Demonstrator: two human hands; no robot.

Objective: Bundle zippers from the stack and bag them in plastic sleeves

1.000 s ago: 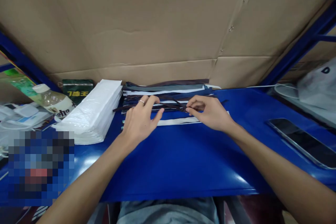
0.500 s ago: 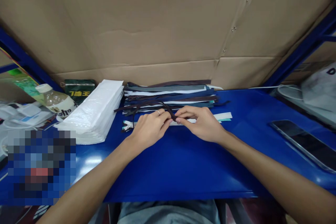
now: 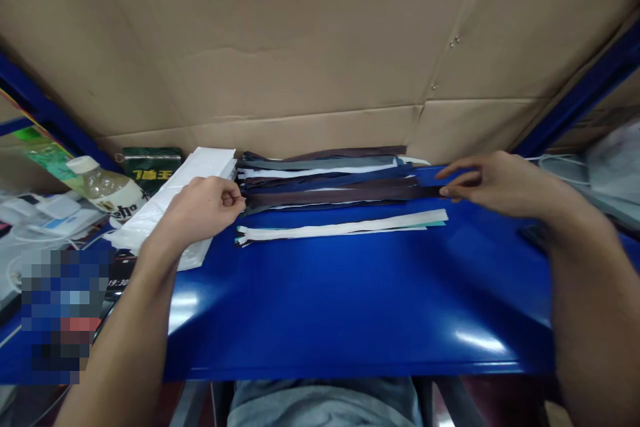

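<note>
A long dark brown zipper strip (image 3: 330, 196) is stretched straight between both hands, over the near side of a row of strips. My left hand (image 3: 213, 208) pinches its left end beside the white padded envelopes. At the right, my right hand (image 3: 480, 183) holds the other end between thumb and fingertips. Behind the strip lie grey, white, navy and brown zippers (image 3: 320, 165) in a spread pile. Nearer to me, a white zipper bundle (image 3: 345, 227) with some green edging lies on the blue table (image 3: 320, 307).
White padded envelopes (image 3: 195, 173) are stacked at the left, by a bottle (image 3: 107, 190) and a dark green packet (image 3: 151, 167). White chargers and cables crowd the far left. A cardboard wall (image 3: 300, 47) rises behind. A dark phone (image 3: 533, 237) is partly hidden by my right forearm.
My hands have moved apart, left and right. The brown strip, bunched between them before, is now pulled out straight. The white bundle beneath is uncovered.
</note>
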